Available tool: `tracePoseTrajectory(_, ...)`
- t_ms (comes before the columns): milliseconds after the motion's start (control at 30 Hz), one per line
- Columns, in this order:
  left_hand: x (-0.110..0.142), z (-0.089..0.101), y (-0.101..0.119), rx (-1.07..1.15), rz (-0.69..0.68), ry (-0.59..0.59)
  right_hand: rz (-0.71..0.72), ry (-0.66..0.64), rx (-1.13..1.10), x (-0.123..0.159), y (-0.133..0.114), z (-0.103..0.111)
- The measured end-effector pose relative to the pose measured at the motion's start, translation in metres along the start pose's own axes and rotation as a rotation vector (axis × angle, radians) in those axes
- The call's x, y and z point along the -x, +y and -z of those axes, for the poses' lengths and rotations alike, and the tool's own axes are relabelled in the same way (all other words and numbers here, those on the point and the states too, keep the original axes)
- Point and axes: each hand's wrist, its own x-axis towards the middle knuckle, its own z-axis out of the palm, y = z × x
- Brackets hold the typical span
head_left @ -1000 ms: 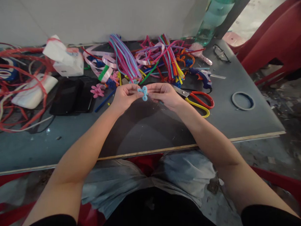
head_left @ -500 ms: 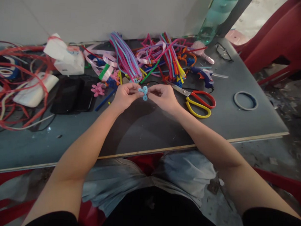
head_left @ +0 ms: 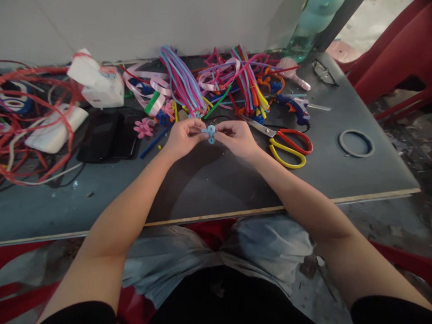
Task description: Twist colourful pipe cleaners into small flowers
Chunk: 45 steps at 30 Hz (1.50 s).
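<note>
Between my two hands is a light blue pipe cleaner [head_left: 211,133] bent into several small loops, like a little flower. My left hand [head_left: 183,136] pinches its left side with thumb and fingertips. From the other side my right hand [head_left: 238,138] grips it in the same way, fingers curled. Both hands hold it just above the dark table. Behind them lies a bundle of purple, pink and blue pipe cleaners [head_left: 183,80]. A finished-looking pink pipe-cleaner flower [head_left: 144,128] rests left of my left hand. Scissors [head_left: 290,145] with red and yellow handles lie right of my right hand.
A second pipe-cleaner bundle [head_left: 250,83] and a glue gun [head_left: 296,108] lie behind the scissors. At the right is a grey ring [head_left: 356,143]. Dark phones [head_left: 98,136], a white box [head_left: 103,88] and tangled red strips [head_left: 59,123] crowd the left. A green bottle [head_left: 305,37] stands at the back.
The view has shifted slightly, so the table things appear a little further right. The blue loops are turned slightly between my fingers; both hands keep their hold.
</note>
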Motion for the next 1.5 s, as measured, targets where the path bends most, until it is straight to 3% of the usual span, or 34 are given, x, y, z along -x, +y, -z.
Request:
tracePoseTrajectory(333, 0.002, -0.006, -0.003, 0.014, -0.014, 0.137, 0.081, 0.078, 0.133, 0.003, 0.001, 0.000)
tracePoseTrajectory(633, 0.008, -0.021, -0.007, 0.132, 0.021, 0.200, -0.075, 0.133, -0.102, 0.004, 0.004, -0.008)
tracePoseTrajectory(933, 0.011, -0.025, -0.006, 0.069, -0.019, 0.206, 0.011, 0.176, -0.036, 0.005, 0.008, -0.016)
tracePoseTrajectory(1033, 0.008, -0.012, -0.006, -0.082, -0.100, 0.186, -0.016, 0.160, -0.102, -0.001, 0.009, -0.012)
tracePoseTrajectory(1133, 0.004, 0.006, -0.005, -0.278, -0.210, 0.174, -0.142, 0.022, -0.179, -0.007, 0.007, 0.000)
tracePoseTrajectory(1233, 0.004, 0.016, -0.002, -0.471, -0.470, 0.108, -0.274, -0.167, -0.213, -0.007, 0.001, 0.011)
tracePoseTrajectory(1333, 0.008, 0.016, 0.002, -0.629, -0.752, 0.041, -0.326, -0.276, -0.296, -0.004, -0.006, 0.015)
tracePoseTrajectory(1500, 0.016, 0.013, 0.012, -0.899, -1.018, 0.133, -0.324, -0.430, -0.367, -0.002, -0.009, 0.018)
